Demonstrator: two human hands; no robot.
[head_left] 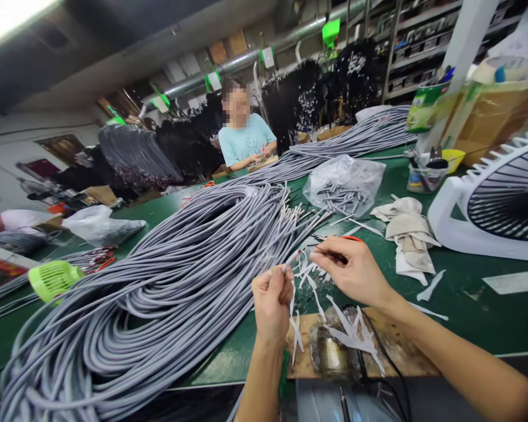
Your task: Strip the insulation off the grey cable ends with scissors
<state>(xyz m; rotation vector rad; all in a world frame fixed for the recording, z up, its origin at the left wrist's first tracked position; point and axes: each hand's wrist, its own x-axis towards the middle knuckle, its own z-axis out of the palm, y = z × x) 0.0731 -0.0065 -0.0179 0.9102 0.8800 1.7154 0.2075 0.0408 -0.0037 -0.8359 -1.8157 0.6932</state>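
My left hand [270,299] is closed around the end of a grey cable [292,258], whose tip points up and right towards my other hand. My right hand [356,269] is closed in a pinch just to the right of that tip; what its fingers hold is mostly hidden. A tool with an orange handle [352,238] shows behind the right hand's knuckles, and I cannot tell whether it is held or lying there. Below the hands, white strips [354,334] lie over a wooden board [305,334] with a round metal-looking object [334,351] on it.
A large coil of grey cables [158,275] covers the left of the green table [466,310]. Beyond are a plastic bag [345,184] of short grey pieces and folded cloth gloves [407,231]. A white fan [449,228] stands right. Across the table sits a person [246,140].
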